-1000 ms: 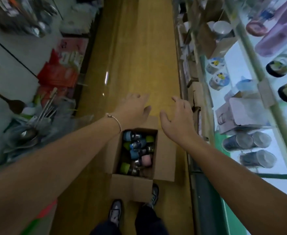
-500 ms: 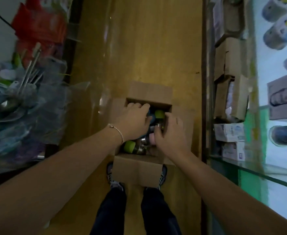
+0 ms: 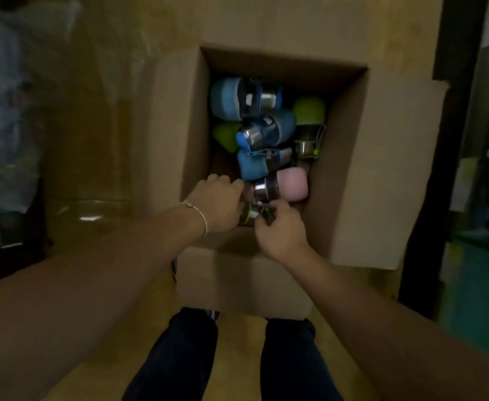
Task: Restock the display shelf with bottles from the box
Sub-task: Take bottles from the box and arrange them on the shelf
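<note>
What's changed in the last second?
Both hands dropped from above the box into its near end; the left hand and right hand now grip the green bottle. The other bottles stayed put; none is out yet.

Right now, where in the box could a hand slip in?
Bare strip between far wall and top blue bottle; small gap by left wall beside lower blue bottle. Crowded at the near end, where left hand and right hand meet at a green bottle.

On floor (image 3: 107,134), box (image 3: 382,169) with bottles (image 3: 266,131) piled inside; left hand (image 3: 218,202), right hand (image 3: 281,234) at near end; shelving (image 3: 457,36) right.
</note>
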The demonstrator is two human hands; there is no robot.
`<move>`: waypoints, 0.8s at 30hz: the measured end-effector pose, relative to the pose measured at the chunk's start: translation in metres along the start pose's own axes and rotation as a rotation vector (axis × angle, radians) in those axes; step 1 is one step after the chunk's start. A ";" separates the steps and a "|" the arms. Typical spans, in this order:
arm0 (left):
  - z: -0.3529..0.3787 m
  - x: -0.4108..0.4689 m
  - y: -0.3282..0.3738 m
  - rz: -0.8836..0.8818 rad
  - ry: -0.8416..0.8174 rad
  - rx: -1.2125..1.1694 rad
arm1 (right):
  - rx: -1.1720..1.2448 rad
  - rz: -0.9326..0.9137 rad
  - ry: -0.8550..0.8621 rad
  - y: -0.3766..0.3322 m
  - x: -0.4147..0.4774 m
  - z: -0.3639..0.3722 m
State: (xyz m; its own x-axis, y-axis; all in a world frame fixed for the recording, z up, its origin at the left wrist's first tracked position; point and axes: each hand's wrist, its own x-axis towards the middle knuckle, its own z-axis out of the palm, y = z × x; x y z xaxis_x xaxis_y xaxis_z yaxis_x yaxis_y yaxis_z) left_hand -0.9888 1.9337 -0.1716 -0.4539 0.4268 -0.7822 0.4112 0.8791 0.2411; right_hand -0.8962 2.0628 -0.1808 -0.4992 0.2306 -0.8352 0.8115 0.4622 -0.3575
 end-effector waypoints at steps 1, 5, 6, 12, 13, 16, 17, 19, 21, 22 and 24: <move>0.012 0.010 -0.006 -0.007 -0.031 0.023 | 0.019 0.055 -0.033 0.006 0.015 0.007; 0.047 0.045 -0.027 -0.041 -0.147 0.093 | 0.114 0.226 -0.125 0.025 0.066 0.035; 0.053 0.051 -0.030 -0.041 -0.176 0.105 | 0.141 0.258 -0.131 0.029 0.075 0.043; 0.083 0.080 -0.034 -0.020 -0.222 0.178 | 0.227 0.330 -0.067 0.045 0.114 0.076; 0.087 0.085 -0.036 -0.025 -0.224 0.173 | 0.249 0.330 -0.070 0.046 0.118 0.080; 0.097 0.096 -0.039 -0.022 -0.236 0.144 | 0.334 0.370 -0.120 0.049 0.131 0.090; 0.098 0.100 -0.040 -0.013 -0.238 0.142 | 0.363 0.379 -0.131 0.050 0.134 0.092; 0.099 0.104 -0.041 0.006 -0.234 0.140 | 0.417 0.406 -0.131 0.051 0.139 0.096; 0.100 0.108 -0.044 0.019 -0.230 0.149 | 0.483 0.432 -0.156 0.050 0.142 0.095; 0.100 0.109 -0.044 0.023 -0.230 0.156 | 0.517 0.443 -0.179 0.050 0.143 0.094; 0.099 0.110 -0.044 0.027 -0.225 0.170 | 0.571 0.466 -0.208 0.050 0.143 0.091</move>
State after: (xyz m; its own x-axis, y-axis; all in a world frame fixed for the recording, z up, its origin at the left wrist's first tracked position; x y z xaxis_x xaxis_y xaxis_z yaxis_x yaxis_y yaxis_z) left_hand -0.9783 1.9211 -0.3255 -0.2617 0.3747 -0.8894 0.5558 0.8119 0.1785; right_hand -0.8997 2.0407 -0.3559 -0.0451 0.1010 -0.9939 0.9835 -0.1702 -0.0619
